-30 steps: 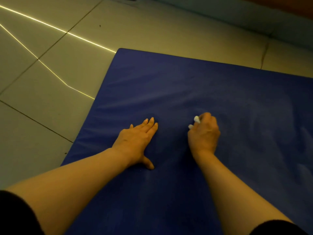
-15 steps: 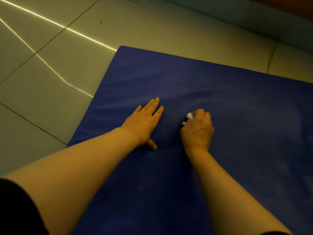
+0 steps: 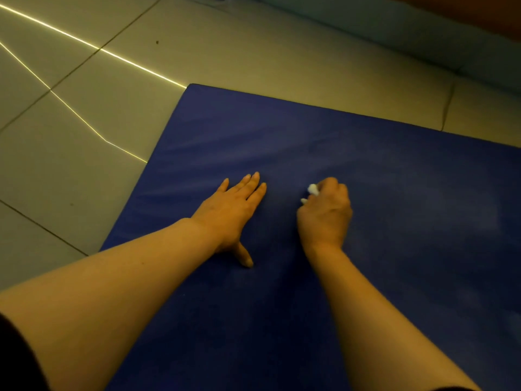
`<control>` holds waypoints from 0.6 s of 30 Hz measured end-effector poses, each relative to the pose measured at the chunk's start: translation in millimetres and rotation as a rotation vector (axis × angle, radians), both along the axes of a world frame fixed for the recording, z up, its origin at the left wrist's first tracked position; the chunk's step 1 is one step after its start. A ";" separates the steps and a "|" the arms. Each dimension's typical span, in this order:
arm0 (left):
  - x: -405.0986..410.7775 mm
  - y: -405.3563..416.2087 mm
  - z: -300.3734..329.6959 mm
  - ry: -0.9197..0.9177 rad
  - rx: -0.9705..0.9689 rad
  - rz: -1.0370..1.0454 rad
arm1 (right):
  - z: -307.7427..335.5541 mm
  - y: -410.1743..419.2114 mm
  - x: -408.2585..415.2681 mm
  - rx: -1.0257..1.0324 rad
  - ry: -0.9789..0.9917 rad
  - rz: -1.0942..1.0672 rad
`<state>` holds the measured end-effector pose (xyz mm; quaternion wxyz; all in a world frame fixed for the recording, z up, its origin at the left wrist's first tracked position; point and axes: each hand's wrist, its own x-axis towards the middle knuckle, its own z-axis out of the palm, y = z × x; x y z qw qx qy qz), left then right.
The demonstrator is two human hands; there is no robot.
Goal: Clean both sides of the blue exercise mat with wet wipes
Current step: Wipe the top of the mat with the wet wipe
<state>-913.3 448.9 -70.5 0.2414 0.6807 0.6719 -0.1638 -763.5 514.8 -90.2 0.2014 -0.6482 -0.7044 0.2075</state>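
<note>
A: On the pale tiled floor (image 3: 93, 114) lies the large blue padded exercise mat (image 3: 394, 193), flat, its far left corner pointing up the frame. Both hands are down on it.

B: How does the left hand (image 3: 234, 213) lie?

A: Palm down, fingers straight and close together, pointing away from the person, thumb stuck out to the side toward the near edge. It presses flat on the mat and holds nothing.

B: And the right hand (image 3: 325, 215)?

A: Curled into a loose fist, knuckles up, gripping a small wad of white wet wipe (image 3: 312, 189). Only a bit of the wipe pokes out past the fingers on the left side of the fist; the rest is hidden under the hand. The fist sits on the mat surface just beside the left hand, apart from it.

B: Anything on the mat itself?

A: Soft creases run across it ahead of the fingertips, and faint lighter patches show to the right. I cannot tell whether they are damp streaks or sheen.

B: And around it?

A: Thin bright lines of light (image 3: 135, 63) cross the tiles to the left, and a dark wall base (image 3: 394, 32) runs along the far side.
</note>
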 end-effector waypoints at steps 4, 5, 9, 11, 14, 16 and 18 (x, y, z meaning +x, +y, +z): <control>-2.2 0.1 0.7 -0.021 0.012 0.007 | -3.5 -16.4 -26.2 -0.020 -0.001 0.323; -2.8 -0.3 1.5 -0.024 0.014 0.007 | -2.8 -12.3 -24.8 -0.030 -0.015 0.359; -4.3 1.3 4.3 -0.061 0.038 0.033 | 3.2 24.8 4.2 -0.018 0.008 0.158; -2.6 3.5 5.4 -0.090 0.071 0.073 | 6.2 39.5 14.7 -0.030 0.018 0.026; -2.0 9.1 6.7 -0.073 0.138 0.096 | 6.0 29.9 -1.4 -0.039 -0.021 -0.028; -4.3 14.3 6.7 -0.097 0.214 0.132 | 2.7 11.5 -25.3 -0.012 -0.002 0.110; -7.8 19.0 6.6 -0.108 0.281 0.158 | 0.1 -0.8 -41.5 -0.025 0.011 0.302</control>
